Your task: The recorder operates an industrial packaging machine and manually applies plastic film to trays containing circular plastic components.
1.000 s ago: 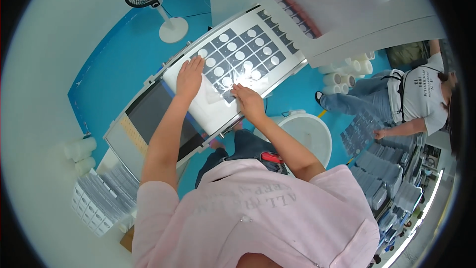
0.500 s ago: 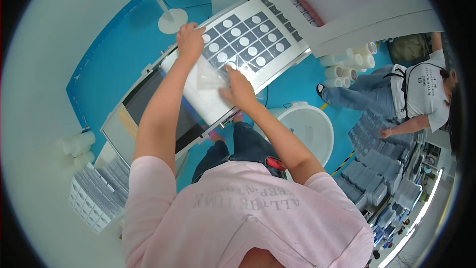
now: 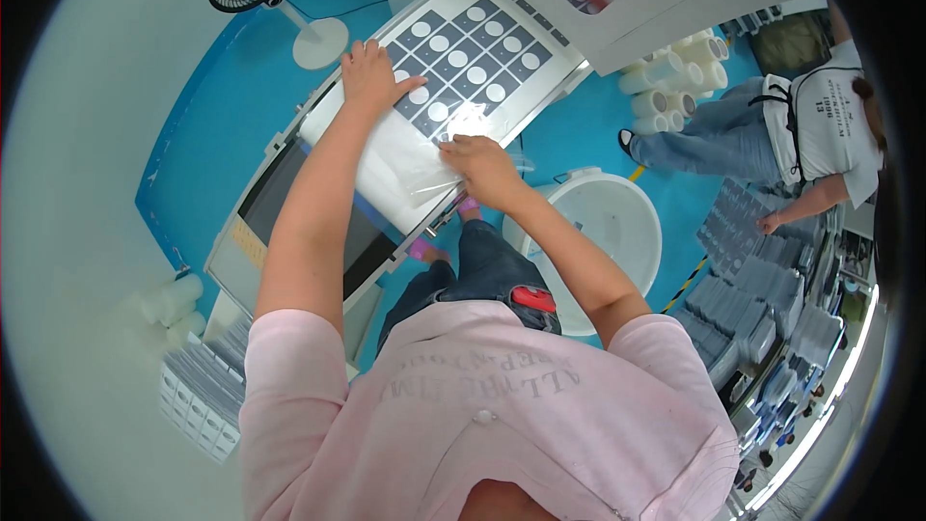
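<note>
Our left grip (image 3: 370,83) spreads on the sheet (image 3: 457,60), which stretches beyond our curled right grip (image 3: 487,171), its hold unclear.

Super blue floor (image 3: 227,96), plain pale wall (image 3: 92,193) down the left, bright strip light (image 3: 869,312) glowing off right.

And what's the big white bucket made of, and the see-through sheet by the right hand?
The bucket is probably hard, smooth plastic: it keeps a stiff round shape. The see-through sheet looks like thin, glossy plastic film: it wrinkles and catches the light.
</note>
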Available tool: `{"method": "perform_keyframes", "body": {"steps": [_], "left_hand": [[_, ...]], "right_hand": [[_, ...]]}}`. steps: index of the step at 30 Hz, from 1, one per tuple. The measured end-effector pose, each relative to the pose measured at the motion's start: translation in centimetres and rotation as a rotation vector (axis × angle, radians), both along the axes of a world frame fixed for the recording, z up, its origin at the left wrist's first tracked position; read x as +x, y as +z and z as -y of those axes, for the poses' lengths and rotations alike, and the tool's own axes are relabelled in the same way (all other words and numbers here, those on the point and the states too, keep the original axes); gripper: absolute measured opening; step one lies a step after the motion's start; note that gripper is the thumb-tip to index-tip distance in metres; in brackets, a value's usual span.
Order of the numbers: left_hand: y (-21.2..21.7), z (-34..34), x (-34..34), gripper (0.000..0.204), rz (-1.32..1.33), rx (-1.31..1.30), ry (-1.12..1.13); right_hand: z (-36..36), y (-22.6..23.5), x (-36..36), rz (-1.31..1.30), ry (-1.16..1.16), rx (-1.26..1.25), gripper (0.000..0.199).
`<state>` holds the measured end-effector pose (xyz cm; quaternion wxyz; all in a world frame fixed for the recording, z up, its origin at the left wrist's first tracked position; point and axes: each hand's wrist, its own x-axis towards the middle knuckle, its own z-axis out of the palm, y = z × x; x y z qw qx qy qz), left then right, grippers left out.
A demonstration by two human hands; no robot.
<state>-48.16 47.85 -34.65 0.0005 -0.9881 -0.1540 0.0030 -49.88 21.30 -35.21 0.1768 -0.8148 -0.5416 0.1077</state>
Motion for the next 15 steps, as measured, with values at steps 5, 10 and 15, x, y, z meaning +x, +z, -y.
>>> {"method": "perform_keyframes", "body": {"steps": [5,10,15], "left_hand": [[0.4,2.4,1.0,0.110,-0.075,-0.005,0.095],[0.4,4.2,2.5,0.122,-0.301,0.074,0.178],[0.4,4.0,3.3,0.124,-0.256,0.045,0.166]], "right_hand": [[-0.1,-1.1,-0.7,-0.039,-0.152,0.026,0.045],[-1.5,-1.0,-1.2,-0.111,-0.176,-0.113,0.043],[-1.3,-1.4,-1.8,-0.034,-0.220,-0.005,0.042]]}}
